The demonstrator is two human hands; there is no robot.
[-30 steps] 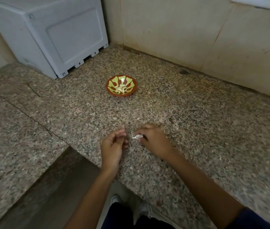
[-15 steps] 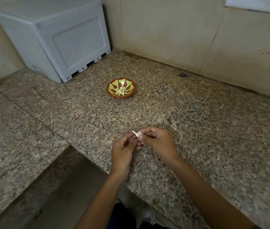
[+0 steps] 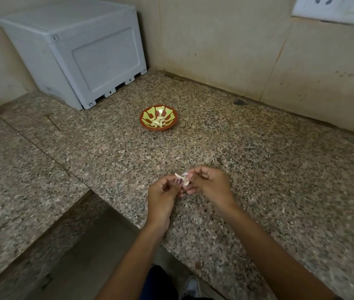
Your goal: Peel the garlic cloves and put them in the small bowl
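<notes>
A pale garlic clove (image 3: 183, 180), its papery skin flaring off in a thin white wisp to the upper left, sits just below the middle of the frame, pinched between both hands above the speckled granite surface (image 3: 258, 169). The small bowl (image 3: 159, 120), reddish brown outside with a yellow-green pattern inside, stands well above the hands near the frame's centre and holds a heap of peeled cloves (image 3: 158, 123). The left hand (image 3: 163, 197) curls its fingers around the clove, thumb on top; the right hand (image 3: 209, 184) grips it from the other side with bent fingers. A grey box (image 3: 81, 53) fills the upper left.
</notes>
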